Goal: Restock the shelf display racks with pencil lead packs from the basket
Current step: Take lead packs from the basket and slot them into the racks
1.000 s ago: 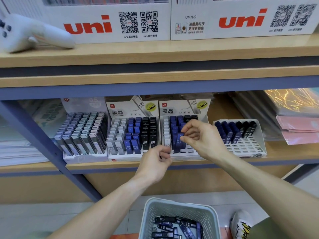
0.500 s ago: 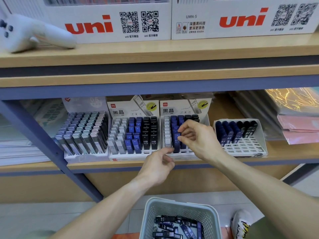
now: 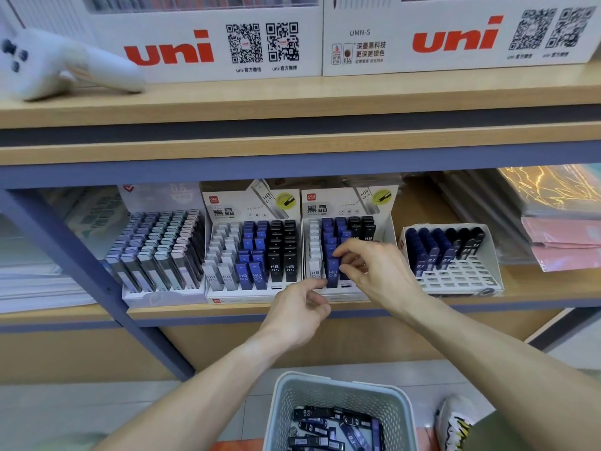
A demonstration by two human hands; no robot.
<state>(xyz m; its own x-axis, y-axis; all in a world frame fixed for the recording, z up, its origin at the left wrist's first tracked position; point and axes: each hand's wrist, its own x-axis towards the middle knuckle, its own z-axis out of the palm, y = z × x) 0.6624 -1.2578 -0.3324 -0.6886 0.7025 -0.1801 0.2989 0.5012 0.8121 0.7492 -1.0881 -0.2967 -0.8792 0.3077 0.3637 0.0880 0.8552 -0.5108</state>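
Note:
Two white Deli display racks stand side by side on the lower shelf. The right one (image 3: 387, 222) holds white, blue and black pencil lead packs. My right hand (image 3: 377, 271) reaches over its blue rows and pinches a blue pack (image 3: 331, 271) standing in the front row. Just below it, my left hand (image 3: 299, 310) has its fingers curled at the rack's front lip, thumb above and fingers beneath. A grey mesh basket (image 3: 338, 384) sits low in front of me with several dark and blue lead packs (image 3: 328, 424) lying loose in it.
The left Deli rack (image 3: 253, 255) is nearly full. A rack of grey packs (image 3: 156, 252) stands further left, and a white grid rack (image 3: 455, 278) with dark packs to the right. Pink folders (image 3: 559, 239) lie at far right. The upper shelf (image 3: 292, 102) overhangs with uni boxes (image 3: 455, 37).
My right hand has come down and forward to the front blue row. My left hand has shifted slightly right and up against the rack's front lip.

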